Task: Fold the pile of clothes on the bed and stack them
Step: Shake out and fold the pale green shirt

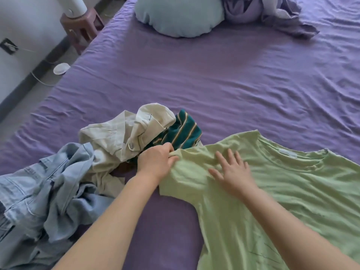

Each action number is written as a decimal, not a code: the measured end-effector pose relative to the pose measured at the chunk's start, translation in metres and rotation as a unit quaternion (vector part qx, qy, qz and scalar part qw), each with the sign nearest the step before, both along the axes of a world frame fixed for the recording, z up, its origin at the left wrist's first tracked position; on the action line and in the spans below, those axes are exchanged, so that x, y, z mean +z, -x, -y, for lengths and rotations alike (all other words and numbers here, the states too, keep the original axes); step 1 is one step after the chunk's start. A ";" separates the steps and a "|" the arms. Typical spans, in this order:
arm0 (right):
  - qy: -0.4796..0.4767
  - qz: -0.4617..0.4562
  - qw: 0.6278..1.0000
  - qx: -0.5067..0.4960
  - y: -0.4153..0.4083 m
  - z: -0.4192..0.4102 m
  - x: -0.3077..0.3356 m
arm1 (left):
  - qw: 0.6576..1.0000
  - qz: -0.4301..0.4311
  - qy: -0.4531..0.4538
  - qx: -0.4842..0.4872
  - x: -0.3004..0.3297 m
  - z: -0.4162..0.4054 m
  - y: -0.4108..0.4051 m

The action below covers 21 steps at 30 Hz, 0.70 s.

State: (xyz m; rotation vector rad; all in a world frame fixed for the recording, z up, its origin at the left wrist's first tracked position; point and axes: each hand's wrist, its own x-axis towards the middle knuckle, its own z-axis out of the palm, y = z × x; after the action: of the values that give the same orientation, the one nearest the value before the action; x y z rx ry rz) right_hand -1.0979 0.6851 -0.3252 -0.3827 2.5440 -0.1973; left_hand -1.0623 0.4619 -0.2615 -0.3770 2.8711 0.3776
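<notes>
There is just one camera. It sits on the person's head and looks forward and down at the bed point(214, 78). It is close to the near part of the bed, so both arms reach in from the bottom edge and look big. The left hand point(155, 160) and the right hand point(233, 170) sit low in the middle of the view. The lens is wide, so the bed's far end shows at the top and the lines bend a bit. On the far left the view also takes in some floor point(29, 106) and a wall point(25, 36).
</notes>
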 end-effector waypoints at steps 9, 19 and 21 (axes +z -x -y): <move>-0.033 -0.150 0.984 0.089 0.061 0.012 -0.001 | 0.996 0.019 0.068 0.061 -0.032 -0.014 -0.007; 0.259 -0.135 0.946 -0.138 0.066 0.026 0.011 | 0.986 -0.135 0.042 0.090 -0.015 -0.010 -0.012; 0.238 -0.154 0.955 -0.082 0.048 0.022 0.011 | 0.978 -0.193 0.069 0.042 -0.015 -0.022 -0.018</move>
State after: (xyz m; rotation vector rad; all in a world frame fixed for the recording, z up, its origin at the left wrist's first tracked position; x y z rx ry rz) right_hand -1.1459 0.6630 -0.3144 -0.4069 2.8203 -0.8881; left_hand -1.0438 0.4844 -0.2764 -0.4988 3.2802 0.2919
